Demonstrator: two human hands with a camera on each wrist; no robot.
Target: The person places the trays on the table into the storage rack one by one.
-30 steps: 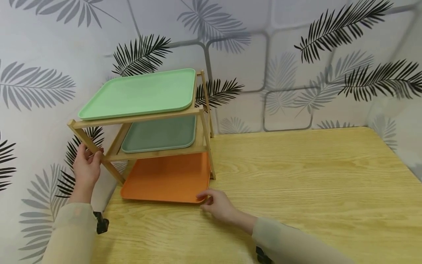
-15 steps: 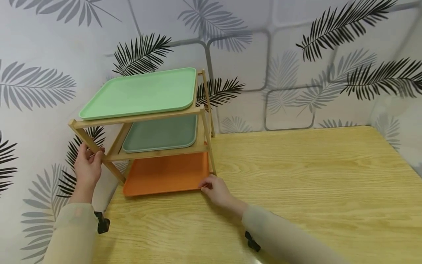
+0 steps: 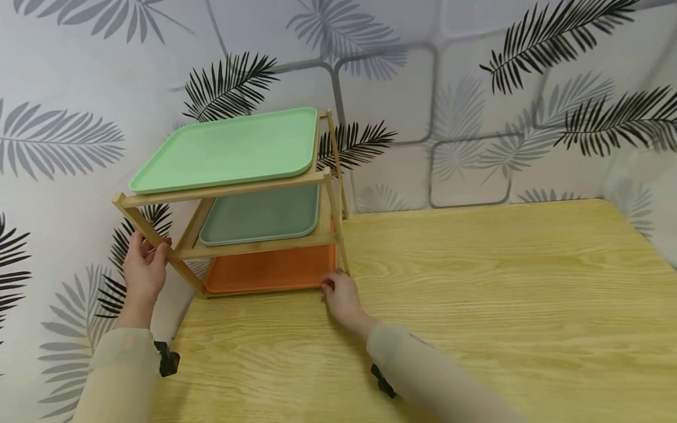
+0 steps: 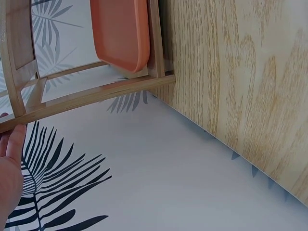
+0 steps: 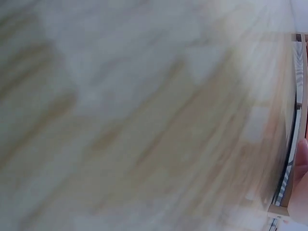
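Note:
A three-tier wooden rack [image 3: 187, 276] stands at the table's left side in the head view. My left hand [image 3: 145, 273] grips its front left post, thumb in front and fingers reaching behind. On the bottom tier lies an orange tray [image 3: 270, 269], its front edge level with the rack's lower front bar. My right hand [image 3: 342, 296] holds that tray's front right corner with curled fingers, beside the right post. The left wrist view shows the orange tray [image 4: 120, 33] within the frame. Only part of the right hand [image 5: 301, 178] appears in the right wrist view.
A mint green tray [image 3: 233, 147] lies on the top tier and a grey-green tray [image 3: 261, 214] on the middle one. The wood-grain table [image 3: 476, 282] extends to the right. A leaf-patterned wall [image 3: 381, 106] rises right behind the rack.
My right hand has moved away from me and slightly left, sliding the orange tray deeper into the bottom tier. The left hand keeps its grip on the post.

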